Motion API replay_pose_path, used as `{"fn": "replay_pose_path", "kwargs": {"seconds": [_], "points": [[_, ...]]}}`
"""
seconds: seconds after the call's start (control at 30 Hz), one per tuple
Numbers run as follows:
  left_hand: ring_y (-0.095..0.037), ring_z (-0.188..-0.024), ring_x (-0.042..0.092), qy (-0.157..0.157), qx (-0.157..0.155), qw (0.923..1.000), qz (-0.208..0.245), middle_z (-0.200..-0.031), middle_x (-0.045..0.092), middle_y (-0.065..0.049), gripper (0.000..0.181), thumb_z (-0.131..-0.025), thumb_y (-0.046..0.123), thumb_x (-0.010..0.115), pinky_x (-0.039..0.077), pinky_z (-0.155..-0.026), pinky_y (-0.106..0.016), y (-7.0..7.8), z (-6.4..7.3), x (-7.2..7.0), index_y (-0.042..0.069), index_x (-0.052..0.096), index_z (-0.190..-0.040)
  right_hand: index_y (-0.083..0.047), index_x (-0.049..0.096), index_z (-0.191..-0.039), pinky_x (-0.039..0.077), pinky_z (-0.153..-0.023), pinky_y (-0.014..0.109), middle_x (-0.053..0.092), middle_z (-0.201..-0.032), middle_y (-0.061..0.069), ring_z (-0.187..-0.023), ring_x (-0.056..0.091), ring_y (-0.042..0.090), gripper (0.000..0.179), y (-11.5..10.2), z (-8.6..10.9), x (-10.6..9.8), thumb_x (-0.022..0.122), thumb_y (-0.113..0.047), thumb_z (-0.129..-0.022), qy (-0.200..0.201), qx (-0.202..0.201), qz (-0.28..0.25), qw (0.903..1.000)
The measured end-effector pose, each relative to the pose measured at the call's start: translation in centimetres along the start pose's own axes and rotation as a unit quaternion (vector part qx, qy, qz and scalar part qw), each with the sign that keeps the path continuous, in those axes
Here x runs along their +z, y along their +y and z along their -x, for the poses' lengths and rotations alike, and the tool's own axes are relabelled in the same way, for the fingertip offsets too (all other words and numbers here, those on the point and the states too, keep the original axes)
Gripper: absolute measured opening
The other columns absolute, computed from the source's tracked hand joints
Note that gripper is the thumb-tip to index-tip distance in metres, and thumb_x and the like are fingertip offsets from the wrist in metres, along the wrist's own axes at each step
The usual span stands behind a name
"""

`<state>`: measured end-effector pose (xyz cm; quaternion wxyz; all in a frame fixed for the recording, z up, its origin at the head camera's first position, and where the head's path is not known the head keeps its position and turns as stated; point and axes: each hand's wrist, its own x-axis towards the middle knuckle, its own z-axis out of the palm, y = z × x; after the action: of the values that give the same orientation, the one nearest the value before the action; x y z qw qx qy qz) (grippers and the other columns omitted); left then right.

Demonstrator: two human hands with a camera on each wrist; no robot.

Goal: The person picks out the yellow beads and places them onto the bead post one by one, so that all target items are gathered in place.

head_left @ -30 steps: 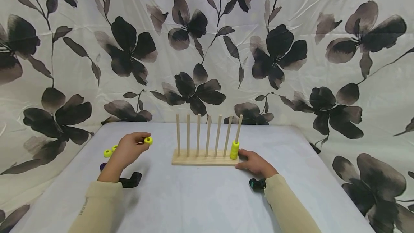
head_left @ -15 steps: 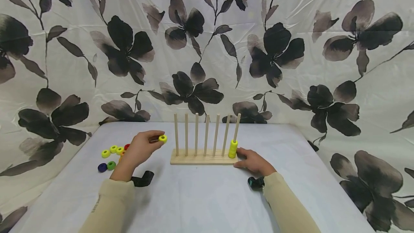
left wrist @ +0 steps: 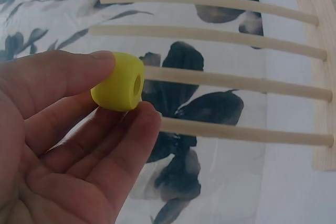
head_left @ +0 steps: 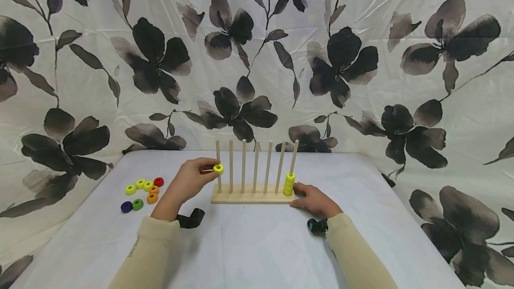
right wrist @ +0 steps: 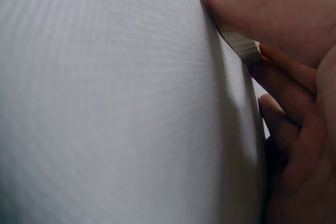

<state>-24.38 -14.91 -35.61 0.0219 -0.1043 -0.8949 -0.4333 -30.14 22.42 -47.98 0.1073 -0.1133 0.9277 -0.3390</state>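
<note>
My left hand [head_left: 192, 178] pinches a yellow bead [head_left: 218, 168] between thumb and fingers. In the head view the bead overlaps the leftmost peg; the left wrist view has its hole facing the pegs [left wrist: 247, 82], and it is not threaded on one. A wooden peg rack [head_left: 253, 197] with several upright pegs stands on the table. Stacked yellow beads [head_left: 288, 184] fill the lower part of its rightmost peg. My right hand [head_left: 315, 200] grips the right end of the rack's base [right wrist: 241, 45], thumb along the front edge. Its other fingers are partly hidden.
Left of the rack lie loose beads: several yellow ones [head_left: 140, 184], a red bead [head_left: 159, 182], two orange ones [head_left: 152, 198], a green bead [head_left: 138, 204] and a purple bead [head_left: 126, 207]. A floral cloth [head_left: 241, 57] hangs behind the white table [head_left: 249, 244].
My left hand has carried the yellow bead rightward from near the loose beads to the leftmost peg, uncovering those beads. The right hand stays at the rack's end.
</note>
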Motion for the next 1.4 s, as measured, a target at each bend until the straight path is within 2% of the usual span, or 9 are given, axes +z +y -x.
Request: {"fn": "replay_pose_path", "kwargs": {"seconds": [0.4,0.7,1.07,1.4], "points": [[-0.029,-0.114,0.063,-0.004,0.011,0.9999,0.012,-0.124,0.065,-0.009,0.038,-0.089,0.017,0.069,0.054,-0.095,-0.043,1.4,-1.0,1.7,0.012,0.064,-0.126,-0.021,0.044,-0.146,0.024,-0.116,0.058,0.038,-0.155,0.009,-0.145,0.029,0.035,0.073,0.0,0.0,0.0,0.075,-0.037,-0.082,-0.001,0.010,-0.003,0.9999],[-0.029,-0.116,0.063,-0.019,0.037,0.9987,0.030,-0.129,0.062,-0.011,0.039,-0.089,0.015,0.070,0.053,-0.096,-0.044,3.2,-1.6,2.5,0.010,0.063,-0.127,-0.023,0.045,-0.146,0.024,-0.116,0.058,0.037,-0.155,0.008,-0.146,0.028,0.034,0.073,0.2,-0.2,0.0,0.075,-0.039,-0.082,0.003,0.006,-0.001,1.0000],[-0.025,-0.115,0.063,-0.045,0.052,0.9971,0.033,-0.127,0.063,-0.006,0.038,-0.089,0.018,0.070,0.054,-0.094,-0.040,4.6,-2.5,3.0,0.014,0.064,-0.126,-0.023,0.044,-0.146,0.024,-0.116,0.058,0.036,-0.156,0.009,-0.146,0.028,0.035,0.074,0.2,-0.1,0.0,0.075,-0.041,-0.081,0.001,0.009,0.004,1.0000],[-0.024,-0.114,0.064,-0.057,0.063,0.9954,0.045,-0.126,0.063,-0.007,0.037,-0.090,0.015,0.068,0.055,-0.093,-0.038,5.7,-3.0,3.4,0.012,0.064,-0.126,-0.022,0.046,-0.145,0.025,-0.116,0.059,0.039,-0.154,0.009,-0.145,0.030,0.035,0.073,0.1,-0.1,-0.1,0.076,-0.040,-0.081,0.002,0.001,-0.001,1.0000]]}}
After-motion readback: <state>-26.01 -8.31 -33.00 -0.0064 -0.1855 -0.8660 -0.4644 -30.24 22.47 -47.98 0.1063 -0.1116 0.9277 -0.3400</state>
